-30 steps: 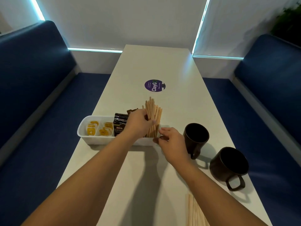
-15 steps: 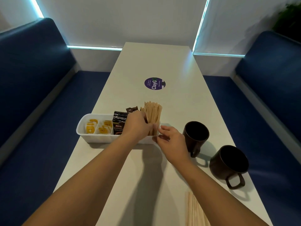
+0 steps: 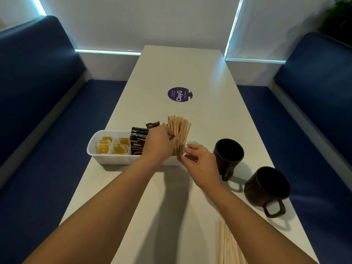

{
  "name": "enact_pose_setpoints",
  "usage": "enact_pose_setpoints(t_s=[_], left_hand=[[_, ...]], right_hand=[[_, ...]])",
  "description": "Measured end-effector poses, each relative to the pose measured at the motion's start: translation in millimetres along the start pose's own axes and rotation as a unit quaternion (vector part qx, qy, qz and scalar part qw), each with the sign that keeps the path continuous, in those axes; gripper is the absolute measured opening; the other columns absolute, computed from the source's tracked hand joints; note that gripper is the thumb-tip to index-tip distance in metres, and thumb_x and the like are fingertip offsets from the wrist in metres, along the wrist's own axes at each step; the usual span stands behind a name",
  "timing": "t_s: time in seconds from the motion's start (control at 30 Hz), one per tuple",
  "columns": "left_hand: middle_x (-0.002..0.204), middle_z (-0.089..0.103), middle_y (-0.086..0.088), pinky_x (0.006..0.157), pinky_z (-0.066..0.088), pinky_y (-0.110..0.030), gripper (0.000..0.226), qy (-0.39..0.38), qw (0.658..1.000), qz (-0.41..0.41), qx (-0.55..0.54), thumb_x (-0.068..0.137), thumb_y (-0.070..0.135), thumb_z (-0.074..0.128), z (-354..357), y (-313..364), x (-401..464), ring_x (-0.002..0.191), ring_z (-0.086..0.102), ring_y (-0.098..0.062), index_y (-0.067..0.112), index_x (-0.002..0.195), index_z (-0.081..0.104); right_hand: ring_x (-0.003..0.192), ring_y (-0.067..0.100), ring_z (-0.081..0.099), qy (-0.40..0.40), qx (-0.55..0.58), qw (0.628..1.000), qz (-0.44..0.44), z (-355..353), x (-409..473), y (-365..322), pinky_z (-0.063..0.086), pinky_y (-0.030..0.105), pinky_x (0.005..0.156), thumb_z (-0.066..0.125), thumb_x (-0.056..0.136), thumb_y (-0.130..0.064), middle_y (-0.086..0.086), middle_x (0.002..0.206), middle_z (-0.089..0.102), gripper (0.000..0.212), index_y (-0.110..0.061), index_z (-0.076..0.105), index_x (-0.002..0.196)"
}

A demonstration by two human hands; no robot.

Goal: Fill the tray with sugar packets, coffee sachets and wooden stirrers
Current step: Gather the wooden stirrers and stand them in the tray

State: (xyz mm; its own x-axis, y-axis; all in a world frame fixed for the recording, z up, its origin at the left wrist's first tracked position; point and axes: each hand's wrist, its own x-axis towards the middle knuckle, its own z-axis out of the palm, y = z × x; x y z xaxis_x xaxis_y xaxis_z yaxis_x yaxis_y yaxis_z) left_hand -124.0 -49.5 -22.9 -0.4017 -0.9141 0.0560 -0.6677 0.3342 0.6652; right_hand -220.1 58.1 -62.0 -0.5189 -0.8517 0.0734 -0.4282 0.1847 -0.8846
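Left hand grasps the upright wooden stirrers in the white tray's right end beside coffee sachets and sugar packets, likely squaring them, while right hand, fingers loosely curled, steadies the tray corner.

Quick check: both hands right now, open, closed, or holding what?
Left hand: grips the upright wooden stirrers in the tray.
Right hand: open, fingers at the tray's end.
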Motion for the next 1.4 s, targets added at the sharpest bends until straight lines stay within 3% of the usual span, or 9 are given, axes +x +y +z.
enact_pose_setpoints(t_s=[0.13, 0.4, 0.57, 0.77, 0.87, 1.0, 1.1, 1.3, 1.4], left_hand=[[0.090, 0.072, -0.006, 0.079, 0.055, -0.031, 0.019, -0.011, 1.000, -0.001, 0.003, 0.086, 0.022, 0.071, 1.3, -1.6, 2.2, 0.084, 0.067, -0.019, 0.011, 0.101, 0.072], [0.086, 0.072, -0.006, 0.077, 0.056, -0.032, 0.019, 0.022, 0.999, 0.016, -0.026, 0.087, 0.024, 0.069, -6.2, 3.7, -14.0, 0.080, 0.067, -0.018, 0.010, 0.100, 0.071], [0.085, 0.072, -0.002, 0.076, 0.059, -0.038, 0.023, 0.023, 0.997, 0.025, -0.075, 0.087, 0.030, 0.070, -9.5, 20.9, -52.1, 0.077, 0.068, -0.015, 0.012, 0.101, 0.072], [0.077, 0.070, 0.006, 0.072, 0.059, -0.035, 0.021, -0.021, 0.994, 0.006, -0.104, 0.085, 0.034, 0.071, 6.8, 35.3, -127.1, 0.071, 0.067, -0.010, 0.017, 0.097, 0.071], [0.081, 0.069, 0.006, 0.064, 0.047, -0.016, 0.028, -0.054, 0.997, -0.003, -0.050, 0.085, 0.039, 0.070, 19.7, 38.2, -159.5, 0.073, 0.063, -0.007, 0.016, 0.101, 0.070], [0.090, 0.066, 0.003, 0.069, 0.046, -0.024, 0.047, -0.128, 0.989, -0.031, 0.059, 0.081, 0.058, 0.067, 42.3, 43.4, -199.3, 0.081, 0.060, -0.013, 0.016, 0.102, 0.065], [0.079, 0.057, 0.005, 0.053, 0.037, -0.022, 0.050, -0.180, 0.974, -0.069, 0.122, 0.076, 0.065, 0.067, 61.2, 47.5, -224.0, 0.072, 0.055, -0.013, 0.018, 0.090, 0.057], [0.058, 0.043, 0.003, 0.041, 0.025, -0.020, 0.039, -0.185, 0.970, -0.067, 0.142, 0.086, 0.035, 0.065, 74.3, 47.5, -238.4, 0.052, 0.047, -0.015, 0.015, 0.059, 0.044], [0.060, 0.049, -0.001, 0.044, 0.030, -0.023, 0.031, -0.184, 0.972, -0.083, 0.119, 0.085, 0.029, 0.063, 77.0, 41.3, -235.6, 0.062, 0.055, -0.024, 0.010, 0.063, 0.053]], right_hand=[[0.093, 0.003, 0.065, -0.002, 0.003, 1.000, 0.007, -0.6, -0.5, 1.5, 0.049, 0.004, 0.080, 0.078, 0.080, -0.022, -0.005, 0.122, 0.062, 0.046, -0.011, 0.065, 0.123], [0.104, 0.007, 0.063, -0.041, -0.037, 0.998, 0.012, -10.7, -11.1, -8.4, 0.047, 0.015, 0.086, 0.069, 0.087, -0.030, -0.006, 0.138, 0.054, 0.050, -0.019, 0.056, 0.134], [0.086, -0.009, 0.059, 0.001, -0.031, 1.000, -0.001, -35.7, -53.5, -17.0, 0.045, 0.000, 0.072, 0.066, 0.090, -0.024, -0.009, 0.119, 0.063, 0.035, -0.020, 0.063, 0.124], [0.084, -0.006, 0.060, 0.020, -0.066, 0.997, 0.040, -87.0, -113.3, -9.3, 0.045, 0.005, 0.068, 0.066, 0.089, -0.027, -0.015, 0.109, 0.063, 0.027, -0.024, 0.067, 0.116], [0.081, -0.004, 0.058, 0.020, -0.116, 0.990, 0.076, -111.5, -141.7, 3.9, 0.042, 0.008, 0.066, 0.066, 0.089, -0.029, -0.015, 0.108, 0.061, 0.029, -0.024, 0.065, 0.118], [0.096, 0.007, 0.058, 0.004, -0.234, 0.960, 0.155, -130.0, -176.6, 28.0, 0.048, 0.024, 0.080, 0.070, 0.083, -0.042, -0.005, 0.120, 0.057, 0.045, -0.024, 0.060, 0.123], [0.115, 0.017, 0.053, -0.009, -0.296, 0.935, 0.195, -131.1, -195.6, 37.6, 0.051, 0.034, 0.089, 0.071, 0.075, -0.056, -0.002, 0.129, 0.049, 0.068, -0.023, 0.051, 0.131], [0.094, 0.019, 0.061, -0.061, -0.310, 0.924, 0.216, -118.4, -209.1, 38.6, 0.050, 0.027, 0.072, 0.073, 0.076, -0.053, 0.002, 0.111, 0.061, 0.056, -0.014, 0.061, 0.113], [0.082, 0.020, 0.065, -0.067, -0.300, 0.925, 0.225, -117.4, -203.9, 37.6, 0.056, 0.034, 0.071, 0.075, 0.078, -0.043, 0.004, 0.096, 0.067, 0.039, -0.010, 0.066, 0.097]])
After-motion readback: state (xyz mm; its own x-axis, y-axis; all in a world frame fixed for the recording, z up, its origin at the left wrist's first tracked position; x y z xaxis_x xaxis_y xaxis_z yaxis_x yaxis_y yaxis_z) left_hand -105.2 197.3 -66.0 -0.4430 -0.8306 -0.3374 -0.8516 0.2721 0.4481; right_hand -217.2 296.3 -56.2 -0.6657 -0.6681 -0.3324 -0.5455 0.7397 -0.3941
